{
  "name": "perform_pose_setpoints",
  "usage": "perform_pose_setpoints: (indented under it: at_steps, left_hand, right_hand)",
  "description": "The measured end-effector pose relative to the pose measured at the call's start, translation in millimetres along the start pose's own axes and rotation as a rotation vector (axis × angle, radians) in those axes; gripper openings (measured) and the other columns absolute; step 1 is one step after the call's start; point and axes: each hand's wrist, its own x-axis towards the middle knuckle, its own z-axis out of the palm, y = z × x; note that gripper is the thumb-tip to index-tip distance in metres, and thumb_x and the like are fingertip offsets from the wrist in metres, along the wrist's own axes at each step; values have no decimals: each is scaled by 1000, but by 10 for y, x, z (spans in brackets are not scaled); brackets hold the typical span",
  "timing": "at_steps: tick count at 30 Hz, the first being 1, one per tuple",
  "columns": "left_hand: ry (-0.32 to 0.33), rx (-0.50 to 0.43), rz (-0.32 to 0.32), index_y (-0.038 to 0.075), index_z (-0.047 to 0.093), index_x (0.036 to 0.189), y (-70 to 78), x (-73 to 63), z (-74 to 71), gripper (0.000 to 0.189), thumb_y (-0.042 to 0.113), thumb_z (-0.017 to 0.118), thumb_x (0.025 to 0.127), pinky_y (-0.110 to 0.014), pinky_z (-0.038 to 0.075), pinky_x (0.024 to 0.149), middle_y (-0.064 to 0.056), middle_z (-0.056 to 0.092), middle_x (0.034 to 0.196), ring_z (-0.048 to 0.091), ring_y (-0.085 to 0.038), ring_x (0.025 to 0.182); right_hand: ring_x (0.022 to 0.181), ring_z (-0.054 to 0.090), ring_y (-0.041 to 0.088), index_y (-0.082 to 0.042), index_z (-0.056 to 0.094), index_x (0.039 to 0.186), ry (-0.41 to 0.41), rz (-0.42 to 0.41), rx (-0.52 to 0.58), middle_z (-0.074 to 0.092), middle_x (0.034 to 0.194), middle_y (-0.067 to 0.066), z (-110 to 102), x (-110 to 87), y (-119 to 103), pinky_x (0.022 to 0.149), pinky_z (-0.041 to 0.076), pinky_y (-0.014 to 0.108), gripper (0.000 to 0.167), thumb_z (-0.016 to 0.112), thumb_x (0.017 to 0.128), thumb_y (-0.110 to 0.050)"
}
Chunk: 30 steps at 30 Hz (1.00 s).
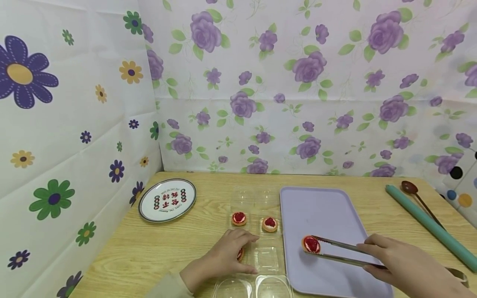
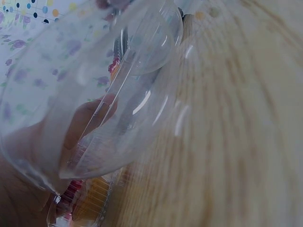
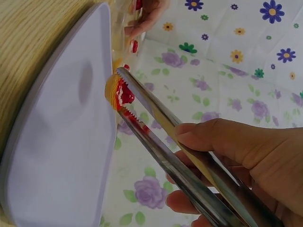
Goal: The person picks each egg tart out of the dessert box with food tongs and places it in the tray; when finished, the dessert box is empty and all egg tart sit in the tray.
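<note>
My right hand grips metal tongs, whose toothed tips pinch a small tart with red topping and white cream. In the right wrist view this tart is raised off the lavender tray, its shadow on the surface. My left hand reaches over the clear plastic container, thumb and fingers spread around a tart it partly hides. Farther back in the container sit two more tarts, a left one and a right one. The compartment beside my left fingertips is bare.
A white plate with red lettering lies at the left. Along the right side are a green roll and a dark spoon. Clear domed lids extend toward the front edge. Flowered sheets stand behind and left.
</note>
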Motion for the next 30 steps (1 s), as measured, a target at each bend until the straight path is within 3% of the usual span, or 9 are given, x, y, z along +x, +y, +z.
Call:
perform_pose_setpoints:
  at_steps: [9,30]
  left_hand:
    - [-7,1,-7,17,56,131,6,7,1,71,49,80,71,-42,39,107,4,60,126,50,-19,124]
    - [-16,-3,-14,16,56,131,9,11,-3,72,47,80,71,-49,38,108,2,59,128,49,-20,125]
  right_hand:
    - [62,38,-10,-14,71,105,-25,2,43,56,91,-10,88,-93,139,50,39,18,30,75,79,-29]
    - [61,42,-10,-15,72,104,-78,86,28,58,91,-10,230,-179,273,51,41,19,33,75,78,-36]
